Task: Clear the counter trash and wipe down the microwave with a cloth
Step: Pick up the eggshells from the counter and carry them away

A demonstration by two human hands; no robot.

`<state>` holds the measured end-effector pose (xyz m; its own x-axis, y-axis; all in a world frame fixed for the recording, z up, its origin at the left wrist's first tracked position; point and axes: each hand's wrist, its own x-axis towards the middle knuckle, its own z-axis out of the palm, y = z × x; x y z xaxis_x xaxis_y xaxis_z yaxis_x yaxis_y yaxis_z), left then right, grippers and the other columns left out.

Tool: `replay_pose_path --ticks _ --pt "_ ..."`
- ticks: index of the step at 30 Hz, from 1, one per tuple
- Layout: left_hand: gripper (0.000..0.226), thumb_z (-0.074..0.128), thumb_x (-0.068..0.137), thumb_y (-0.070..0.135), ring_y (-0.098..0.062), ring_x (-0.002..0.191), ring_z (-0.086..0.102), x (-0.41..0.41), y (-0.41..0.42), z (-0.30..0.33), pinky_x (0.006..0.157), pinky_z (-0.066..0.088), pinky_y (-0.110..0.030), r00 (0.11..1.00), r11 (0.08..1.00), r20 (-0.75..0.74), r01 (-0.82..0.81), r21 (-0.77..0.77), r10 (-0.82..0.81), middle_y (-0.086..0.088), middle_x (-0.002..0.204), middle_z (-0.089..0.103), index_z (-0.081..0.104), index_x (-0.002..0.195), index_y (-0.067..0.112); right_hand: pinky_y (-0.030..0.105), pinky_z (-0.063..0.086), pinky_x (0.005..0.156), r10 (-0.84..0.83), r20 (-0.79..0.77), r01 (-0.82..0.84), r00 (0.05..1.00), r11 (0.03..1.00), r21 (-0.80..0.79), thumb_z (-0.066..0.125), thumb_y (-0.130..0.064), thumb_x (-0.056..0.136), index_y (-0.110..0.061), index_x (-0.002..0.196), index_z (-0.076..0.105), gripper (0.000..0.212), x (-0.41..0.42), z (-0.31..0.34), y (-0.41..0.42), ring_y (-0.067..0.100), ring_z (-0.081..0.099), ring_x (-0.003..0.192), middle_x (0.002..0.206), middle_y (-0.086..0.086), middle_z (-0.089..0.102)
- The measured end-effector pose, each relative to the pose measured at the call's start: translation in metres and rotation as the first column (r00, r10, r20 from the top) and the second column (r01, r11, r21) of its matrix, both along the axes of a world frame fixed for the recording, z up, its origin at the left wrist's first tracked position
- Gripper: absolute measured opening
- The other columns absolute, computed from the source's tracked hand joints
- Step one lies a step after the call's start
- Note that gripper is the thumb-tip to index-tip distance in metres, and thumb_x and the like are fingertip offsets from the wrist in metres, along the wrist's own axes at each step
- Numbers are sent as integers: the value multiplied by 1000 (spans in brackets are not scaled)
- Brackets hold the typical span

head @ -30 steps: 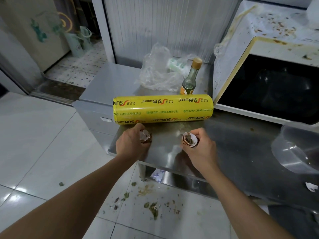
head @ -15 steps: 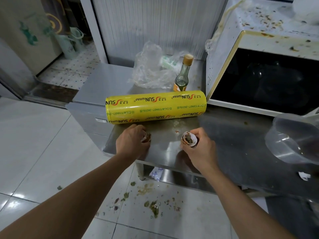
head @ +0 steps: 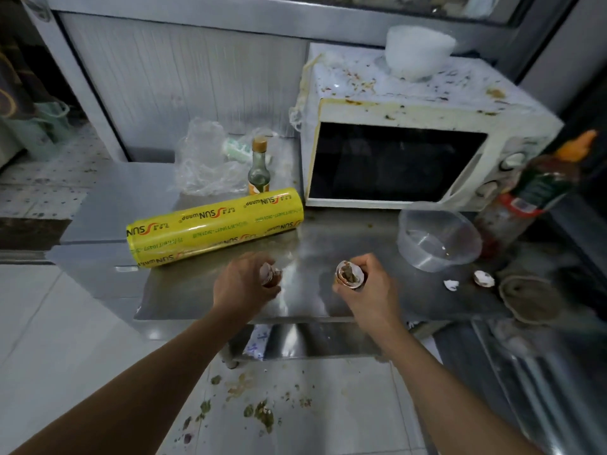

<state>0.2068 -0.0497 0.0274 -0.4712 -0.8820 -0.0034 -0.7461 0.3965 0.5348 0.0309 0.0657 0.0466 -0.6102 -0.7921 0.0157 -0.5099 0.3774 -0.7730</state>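
Note:
My left hand (head: pixel 241 285) grips broken eggshell pieces (head: pixel 270 274) above the steel counter (head: pixel 308 244). An eggshell half (head: pixel 348 274) with brown scraps inside sits in the curled fingers of my right hand (head: pixel 368 287). Two more white shell fragments (head: pixel 451 285) (head: pixel 483 278) lie on the counter to the right. The stained white microwave (head: pixel 410 103) stands at the back right with its dark door closed. A brownish cloth (head: pixel 528 298) lies crumpled at the counter's right end.
A yellow cling-wrap roll (head: pixel 215 227) lies across the counter's left part. Behind it are a small glass bottle (head: pixel 258 167) and a crumpled clear bag (head: pixel 205 162). A clear plastic bowl (head: pixel 438 236) and a sauce bottle (head: pixel 528 195) stand right. A white bowl (head: pixel 417 54) tops the microwave. Food scraps litter the floor (head: pixel 259 412).
The view has swung right and up, bringing the whole microwave, the bowl, the shell fragments and the cloth into sight. Both hands still hold their eggshells over the counter.

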Motion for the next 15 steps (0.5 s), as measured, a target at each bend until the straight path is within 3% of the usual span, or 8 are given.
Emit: replay_pose_path --ticks 6,10,15 --pt "47 76 73 30 -23 98 61 -62 33 12 80 51 -34 992 991 -20 128 34 -127 -3 113 65 59 116 27 4 38 55 -150 -30 149 988 988 -38 80 -8 68 -15 89 52 36 -48 17 61 -2 52 62 71 -7 58" --pt "44 76 72 32 -21 93 61 -107 52 14 78 53 -36 978 978 -52 203 46 -201 -2 110 64 60 113 25 11 36 57 -243 -67 240 968 969 -50 81 -10 66 -16 91 56 37 -92 13 92 13 57 71 77 -4 62" --pt "42 72 68 36 -26 88 64 -156 71 4 74 54 -40 960 968 -129 252 15 -248 -7 103 68 66 106 18 14 33 63 -275 -86 270 958 960 -68 79 -7 66 -12 96 64 34 -148 1 117 14 56 76 81 -5 63"
